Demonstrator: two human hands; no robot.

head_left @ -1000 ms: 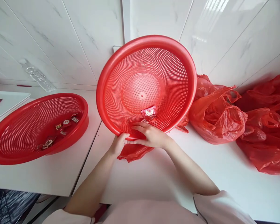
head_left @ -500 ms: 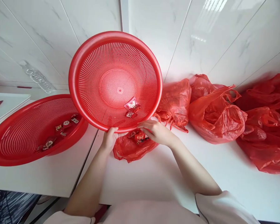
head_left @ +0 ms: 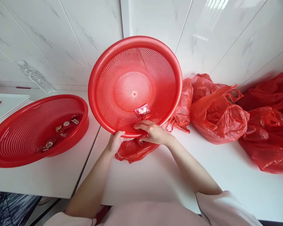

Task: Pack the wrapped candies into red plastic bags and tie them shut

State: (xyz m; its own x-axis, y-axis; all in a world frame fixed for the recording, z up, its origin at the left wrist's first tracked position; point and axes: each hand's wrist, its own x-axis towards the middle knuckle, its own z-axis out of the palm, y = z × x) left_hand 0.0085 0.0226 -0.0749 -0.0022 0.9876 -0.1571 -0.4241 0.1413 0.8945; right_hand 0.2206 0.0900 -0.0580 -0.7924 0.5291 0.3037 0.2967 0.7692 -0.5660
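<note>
A red plastic colander basket (head_left: pixel 134 83) is tilted toward me, with a pink wrapped candy (head_left: pixel 142 110) and other red-wrapped pieces low inside it. My left hand (head_left: pixel 114 142) is closed on its near rim, thumb over the edge. At the rim's lower right is my right hand (head_left: pixel 153 133), its fingers bent over the edge beside the candies and its thumb underneath. Under the basket lies an open red plastic bag (head_left: pixel 134 152); my right hand partly hides its contents.
Another red colander basket (head_left: pixel 81 133) with several wrapped candies leans at the left. Filled red plastic bags (head_left: pixel 219 122) line the right side by the tiled wall. A clear plastic bottle (head_left: pixel 39 78) and a white tray (head_left: pixel 9 108) are at the far left.
The tilted basket has shifted right and slightly down, with my left hand still on its rim. The fingers of my right hand now reach farther over the edge, close to the candies.
</note>
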